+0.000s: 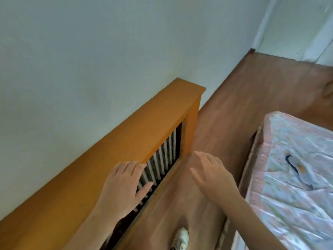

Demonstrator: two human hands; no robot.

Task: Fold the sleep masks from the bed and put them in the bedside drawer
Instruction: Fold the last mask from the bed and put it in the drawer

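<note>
- The left hand (124,184) is being held out flat with its fingers spread wide; nothing is being gripped in it.
- Its fingertips are being shown at the front edge of the top board of an orange wooden radiator cover (111,148), over the grille; whether they are touching the wood cannot be told.
- White radiator ribs (162,159) are being seen through the opening of the cover, just beside the left thumb.
- The right hand (210,174) is being held out open as well, fingers loosely apart, with nothing being carried in it.
- That hand is being seen above the bare wooden floor (243,91), between the cover and the bed.
- The bed (281,204) is being shown at the right edge of the view, its near corner covered in a pale, pinkish patterned sheet.
- One sleep mask (297,168) is being seen lying on the sheet near the left edge of the bed, with a dark strap curling from it; it is too blurred for its shape to be made out.
- The mask is lying well apart from both hands.
- A white shoe (182,238) is being seen on the floor at the bottom edge of the view.
- A pale wall (90,51) is being seen behind the cover.
</note>
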